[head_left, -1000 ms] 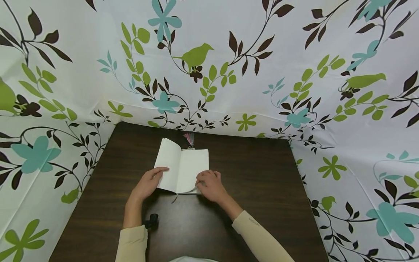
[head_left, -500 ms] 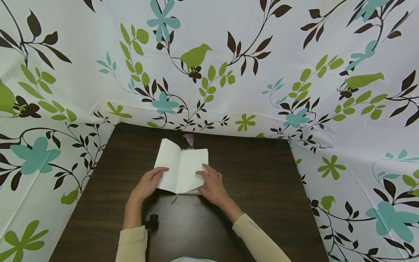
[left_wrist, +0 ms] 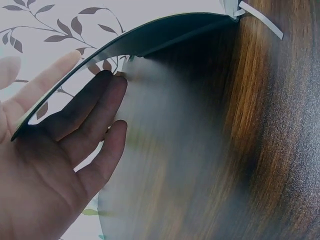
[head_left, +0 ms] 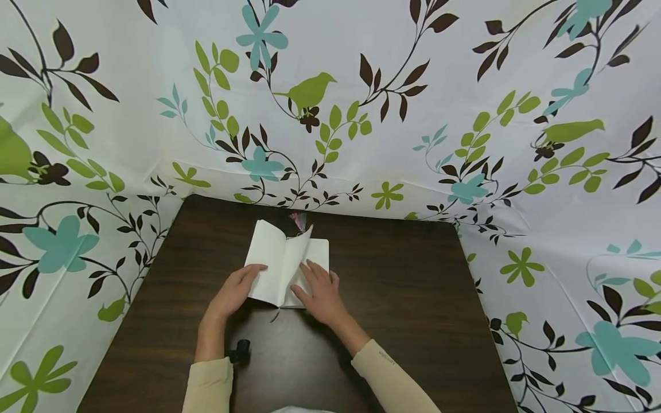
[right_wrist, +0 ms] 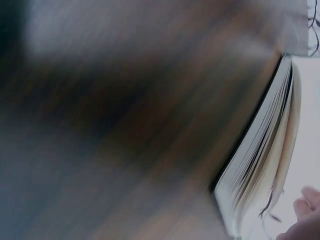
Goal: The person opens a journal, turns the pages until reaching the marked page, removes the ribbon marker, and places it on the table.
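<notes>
A blank white notebook (head_left: pixel 265 252) lies open on the dark wooden table. My left hand (head_left: pixel 234 289) grips its left edge, the thumb on the page and fingers under the dark cover (left_wrist: pixel 165 32), which is raised off the table in the left wrist view. One page (head_left: pixel 295 252) stands partly lifted from the right half, curving leftward. My right hand (head_left: pixel 320 292) has its fingers spread against that page's right side, over the right-hand pages. In the right wrist view the page edges (right_wrist: pixel 262 155) are fanned, with fingertips (right_wrist: pixel 312 197) at the lower right corner.
A pink and grey tassel (head_left: pixel 299 221) pokes out beyond the notebook's top edge. A thin ribbon (head_left: pixel 275 315) hangs from the bottom of the spine. White fabric (head_left: pixel 330 115) printed with leaves and birds encloses the dark table (head_left: pixel 413 298). A black camera (head_left: pixel 240 351) sits at the left wrist.
My right hand has moved from the right page's outer edge toward the spine, and its fingers have spread. One page has lifted and swung leftward. The left hand has stayed in place.
</notes>
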### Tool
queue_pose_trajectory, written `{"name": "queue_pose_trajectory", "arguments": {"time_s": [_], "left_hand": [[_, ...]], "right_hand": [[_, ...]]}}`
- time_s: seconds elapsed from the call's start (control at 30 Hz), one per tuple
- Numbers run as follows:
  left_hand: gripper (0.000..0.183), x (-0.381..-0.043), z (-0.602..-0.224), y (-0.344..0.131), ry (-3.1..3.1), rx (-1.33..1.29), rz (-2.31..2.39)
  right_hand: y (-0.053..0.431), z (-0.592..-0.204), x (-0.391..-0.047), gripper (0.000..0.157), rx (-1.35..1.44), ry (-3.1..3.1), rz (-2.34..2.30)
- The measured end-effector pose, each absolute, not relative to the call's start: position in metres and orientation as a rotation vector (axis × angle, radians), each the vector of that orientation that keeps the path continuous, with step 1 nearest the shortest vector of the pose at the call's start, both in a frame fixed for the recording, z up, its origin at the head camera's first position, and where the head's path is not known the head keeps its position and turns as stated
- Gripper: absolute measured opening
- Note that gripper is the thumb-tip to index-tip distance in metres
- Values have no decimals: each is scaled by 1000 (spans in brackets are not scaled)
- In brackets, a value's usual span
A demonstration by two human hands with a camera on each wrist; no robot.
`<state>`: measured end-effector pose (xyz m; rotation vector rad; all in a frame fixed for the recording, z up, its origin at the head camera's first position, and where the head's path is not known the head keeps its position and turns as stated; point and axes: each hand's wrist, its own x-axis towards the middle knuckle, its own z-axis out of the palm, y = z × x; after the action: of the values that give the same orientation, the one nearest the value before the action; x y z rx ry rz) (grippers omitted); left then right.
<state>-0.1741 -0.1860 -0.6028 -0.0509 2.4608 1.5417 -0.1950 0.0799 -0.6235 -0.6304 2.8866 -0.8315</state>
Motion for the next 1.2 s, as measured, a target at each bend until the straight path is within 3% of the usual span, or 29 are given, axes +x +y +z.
{"name": "queue_pose_trajectory", "arguments": {"time_s": [0.1,0.3,0.53,0.7,0.87,1.2], "left_hand": [[72,-174,-601,-185,2425,-79,1568],[81,-173,-595,-182,2396,-134,1527],[63,-171,-597,-185,2512,-12,1458],[69,-170,-602,-189,2543,43,1535],[79,-168,-605,-194,2488,66,1617],[76,-170,-603,-195,2414,108,1707]], "right_hand": [[68,-624,-187,63,-747,2847,-757],[55,-628,-179,59,-904,2795,-709],[57,-626,-178,53,-1055,2731,-699],[70,-625,-184,43,-989,2824,-706],[90,-627,-192,52,-871,2869,-542],[116,-631,-198,70,-854,2753,-315]]}}
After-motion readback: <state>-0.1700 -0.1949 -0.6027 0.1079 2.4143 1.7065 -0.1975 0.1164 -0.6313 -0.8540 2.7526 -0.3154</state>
